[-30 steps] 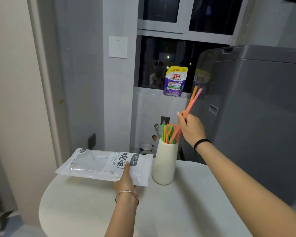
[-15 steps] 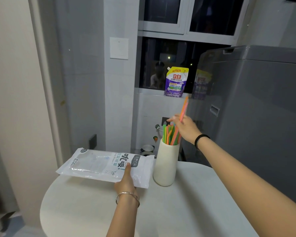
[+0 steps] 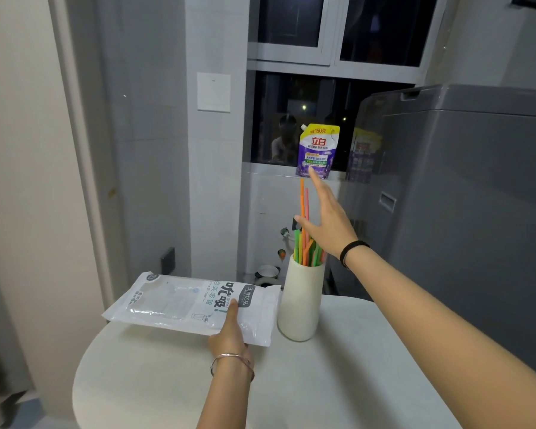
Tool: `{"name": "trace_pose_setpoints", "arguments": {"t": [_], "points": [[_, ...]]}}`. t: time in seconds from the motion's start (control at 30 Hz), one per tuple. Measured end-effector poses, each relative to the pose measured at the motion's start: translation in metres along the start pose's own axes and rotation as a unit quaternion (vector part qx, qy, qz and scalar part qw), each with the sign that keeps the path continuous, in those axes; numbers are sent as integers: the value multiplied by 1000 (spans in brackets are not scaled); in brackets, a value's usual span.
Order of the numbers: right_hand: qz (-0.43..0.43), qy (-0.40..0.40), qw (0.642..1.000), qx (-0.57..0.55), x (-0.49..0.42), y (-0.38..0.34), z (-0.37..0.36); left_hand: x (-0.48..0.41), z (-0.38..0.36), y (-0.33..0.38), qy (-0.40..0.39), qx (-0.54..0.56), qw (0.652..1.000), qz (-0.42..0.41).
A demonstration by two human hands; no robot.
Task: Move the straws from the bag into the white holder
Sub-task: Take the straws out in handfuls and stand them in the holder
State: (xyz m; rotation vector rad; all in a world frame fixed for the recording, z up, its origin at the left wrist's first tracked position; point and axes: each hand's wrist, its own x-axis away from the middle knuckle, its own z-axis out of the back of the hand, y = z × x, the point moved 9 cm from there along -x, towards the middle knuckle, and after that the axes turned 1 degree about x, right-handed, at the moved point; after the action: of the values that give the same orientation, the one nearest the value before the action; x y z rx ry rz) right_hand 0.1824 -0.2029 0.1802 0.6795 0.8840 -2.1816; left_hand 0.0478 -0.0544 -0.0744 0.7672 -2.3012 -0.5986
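Note:
The white straw bag lies at the far left of the round table, its left end past the table's edge. My left hand grips the bag's near edge, thumb on top. To its right, the white holder stands upright with several green, orange and pink straws in it. An orange and a pink straw stick up much higher than the others. Just right of them, above the holder, my right hand has its fingers spread and grips nothing.
The pale round table carries the bag and the holder. A grey washing machine stands close on the right. A purple detergent pouch sits on the windowsill behind the holder. A grey tiled wall rises at the back left.
My right hand brought the orange and pink straws down into the holder, then spread its fingers and let them go. The left hand and the bag have stayed put.

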Motion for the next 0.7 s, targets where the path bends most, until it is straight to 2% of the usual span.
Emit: {"name": "trace_pose_setpoints", "arguments": {"t": [0.2,0.37,0.47,0.6,0.7], "points": [[-36,-29,999,-29,-19,4,-9,-1,1,0,1,-11,1000,8],[-68,-18,995,-70,-10,17,-12,-2,2,2,1,-11,1000,6],[-63,-7,997,-42,-6,19,-9,-1,1,2,1,-12,1000,8],[-33,-36,995,-82,-12,-2,-13,0,0,0,4,-19,1000,12],[-8,-70,997,-21,-17,-14,-17,0,1,-2,4,-18,1000,13]]}}
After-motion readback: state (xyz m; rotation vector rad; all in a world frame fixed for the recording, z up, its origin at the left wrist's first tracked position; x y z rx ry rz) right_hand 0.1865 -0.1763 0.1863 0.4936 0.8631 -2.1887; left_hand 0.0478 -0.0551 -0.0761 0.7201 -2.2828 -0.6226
